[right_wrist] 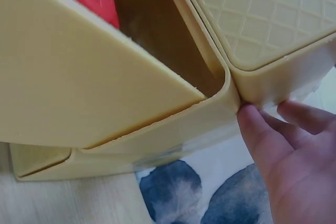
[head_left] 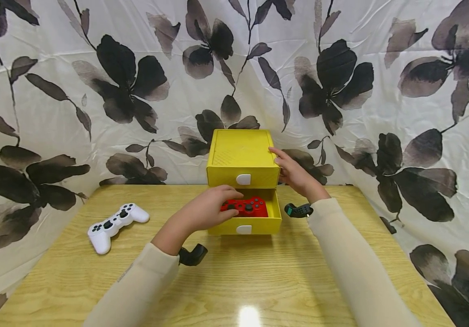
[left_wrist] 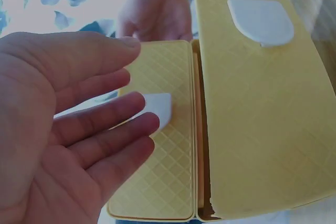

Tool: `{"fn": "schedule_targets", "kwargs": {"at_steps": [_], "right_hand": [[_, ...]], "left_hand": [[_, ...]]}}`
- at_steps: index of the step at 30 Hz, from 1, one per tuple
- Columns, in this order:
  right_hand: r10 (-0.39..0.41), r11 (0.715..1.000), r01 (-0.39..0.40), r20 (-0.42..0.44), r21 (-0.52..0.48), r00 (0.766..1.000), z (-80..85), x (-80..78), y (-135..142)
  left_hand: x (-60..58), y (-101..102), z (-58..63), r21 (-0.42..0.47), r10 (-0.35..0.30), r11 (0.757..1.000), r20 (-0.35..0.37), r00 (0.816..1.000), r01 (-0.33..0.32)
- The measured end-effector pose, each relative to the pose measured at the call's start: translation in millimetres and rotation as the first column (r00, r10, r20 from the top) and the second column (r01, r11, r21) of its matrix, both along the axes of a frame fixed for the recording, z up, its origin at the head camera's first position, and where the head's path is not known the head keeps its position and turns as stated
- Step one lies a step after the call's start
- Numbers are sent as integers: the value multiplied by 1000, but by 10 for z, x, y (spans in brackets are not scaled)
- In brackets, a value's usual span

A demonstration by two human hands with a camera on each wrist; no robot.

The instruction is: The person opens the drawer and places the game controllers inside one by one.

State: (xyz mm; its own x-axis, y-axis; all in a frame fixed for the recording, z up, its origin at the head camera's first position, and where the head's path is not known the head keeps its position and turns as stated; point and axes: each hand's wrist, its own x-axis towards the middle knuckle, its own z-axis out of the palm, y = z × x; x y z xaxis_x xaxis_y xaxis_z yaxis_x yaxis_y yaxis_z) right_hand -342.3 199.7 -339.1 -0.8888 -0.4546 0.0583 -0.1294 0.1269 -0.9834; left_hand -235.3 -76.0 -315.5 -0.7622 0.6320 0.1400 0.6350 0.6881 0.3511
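A yellow two-drawer box (head_left: 240, 152) stands on the table, its lower drawer (head_left: 264, 226) pulled out and its upper drawer closed. Inside the lower drawer lies a red game controller (head_left: 259, 206), partly hidden behind my left hand (head_left: 201, 206). That hand hovers over the drawer's left side; in the left wrist view its fingers (left_wrist: 121, 156) are extended and nothing is in them. My right hand (head_left: 299, 175) rests against the box's right side, with straight fingertips (right_wrist: 249, 116) at its wall in the right wrist view.
A white game controller (head_left: 116, 225) lies on the wooden table (head_left: 234, 281), left of the box. Behind the table hangs a floral cloth (head_left: 234, 68). Black wrist devices (head_left: 193, 255) are worn on both wrists.
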Motion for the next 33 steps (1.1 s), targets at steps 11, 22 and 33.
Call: {"fn": "schedule_targets", "kwargs": {"at_steps": [11,22,33], "right_hand": [[10,999,-8,-27,54,1000,4,1,16],[3,995,2,-53,98,999,-18,-3,13],[17,998,-16,-10,62,1000,114,108,-44]], "left_hand": [[136,-72,10,46,-37,998,-44,998,39],[246,-137,-90,79,-60,995,-52,997,64],[311,-208,-253,166,-67,984,22,998,62]]}}
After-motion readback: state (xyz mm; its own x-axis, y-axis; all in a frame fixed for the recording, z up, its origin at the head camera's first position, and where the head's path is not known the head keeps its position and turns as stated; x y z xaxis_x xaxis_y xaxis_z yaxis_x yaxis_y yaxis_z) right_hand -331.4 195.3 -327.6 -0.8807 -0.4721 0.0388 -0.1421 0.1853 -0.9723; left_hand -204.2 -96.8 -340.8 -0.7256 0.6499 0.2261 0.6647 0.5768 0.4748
